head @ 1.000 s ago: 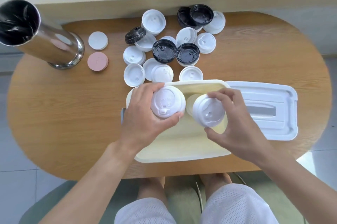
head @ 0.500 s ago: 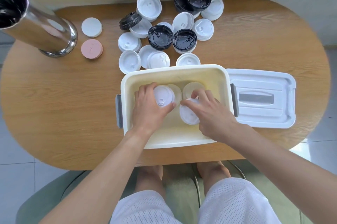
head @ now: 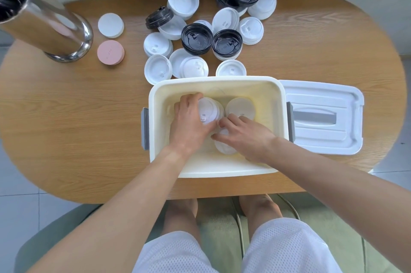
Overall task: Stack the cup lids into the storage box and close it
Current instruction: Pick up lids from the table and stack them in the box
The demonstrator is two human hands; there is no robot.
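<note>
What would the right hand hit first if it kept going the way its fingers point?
The right hand points left across the storage box. Its fingers would probably meet the white lid stack that the left hand grips, though depth is unclear.

Count, head view.

Storage box (head: 222, 167): 1, cream, open, at table centre. Box cover (head: 322, 117): 1, white, lying flat at the box's 3 o'clock.

White cup lids in the box: 3 positions visible — one stack under the left hand (head: 209, 110), one at 1 o'clock (head: 240, 107), one under the right hand (head: 224, 147); lids per stack not resolvable.

Loose lids on the table at the box's 12 o'clock: black (head: 196, 38), roughly 5; white (head: 183, 0), about 12, overlaps make this approximate.

Flat discs at 10 o'clock: 2 — one white (head: 110, 25), one pink (head: 110, 52).

Steel cylinder (head: 44, 26): 1.

Hands: 2.
</note>
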